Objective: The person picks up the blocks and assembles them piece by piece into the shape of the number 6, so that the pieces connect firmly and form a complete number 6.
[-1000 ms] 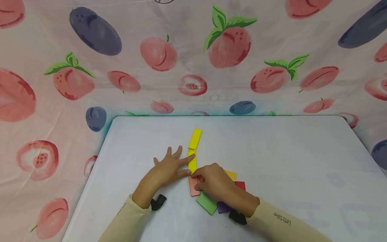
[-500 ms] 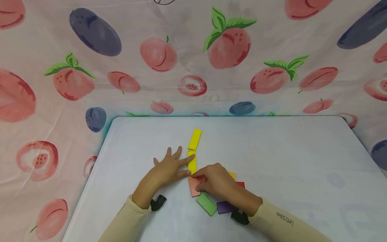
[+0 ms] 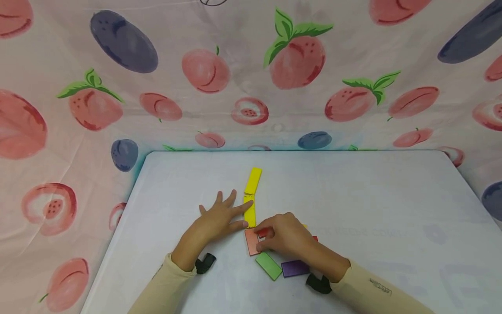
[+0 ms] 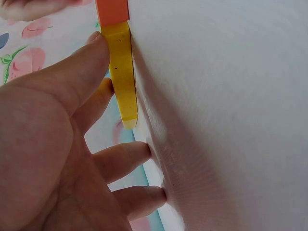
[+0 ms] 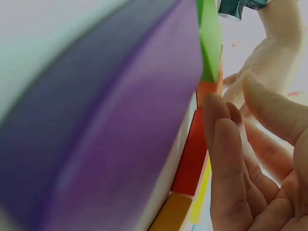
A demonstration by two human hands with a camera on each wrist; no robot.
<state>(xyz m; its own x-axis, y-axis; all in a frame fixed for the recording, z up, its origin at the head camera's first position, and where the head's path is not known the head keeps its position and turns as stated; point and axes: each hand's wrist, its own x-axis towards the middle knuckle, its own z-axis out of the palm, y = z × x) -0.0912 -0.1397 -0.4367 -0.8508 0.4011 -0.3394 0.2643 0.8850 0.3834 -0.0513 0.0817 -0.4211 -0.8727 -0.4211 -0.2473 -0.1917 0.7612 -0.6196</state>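
Observation:
My left hand (image 3: pixel 219 220) has its fingers spread, with thumb and index fingertip touching the nearer yellow block (image 3: pixel 249 216). In the left wrist view that yellow block (image 4: pixel 122 72) stands end to end with a salmon-orange block (image 4: pixel 113 12). My right hand (image 3: pixel 288 237) is bent over the right side of the salmon block (image 3: pixel 251 242) and a red block (image 3: pixel 263 232). Its thumb and fingers are apart in the right wrist view, with nothing seen between them. Whether its fingertips touch the salmon block, I cannot tell.
Another yellow block (image 3: pixel 253 181) continues the row at the far end. A green block (image 3: pixel 268 266) and a purple block (image 3: pixel 295 268) curve round nearer the person. An amber block (image 5: pixel 173 211) adjoins the red one. Everything lies on a white table (image 3: pixel 372 187) before a fruit-print cloth (image 3: pixel 251 69).
My right hand has drawn back slightly to the right from the salmon block, uncovering more of the red and purple blocks. The left hand has stayed in place.

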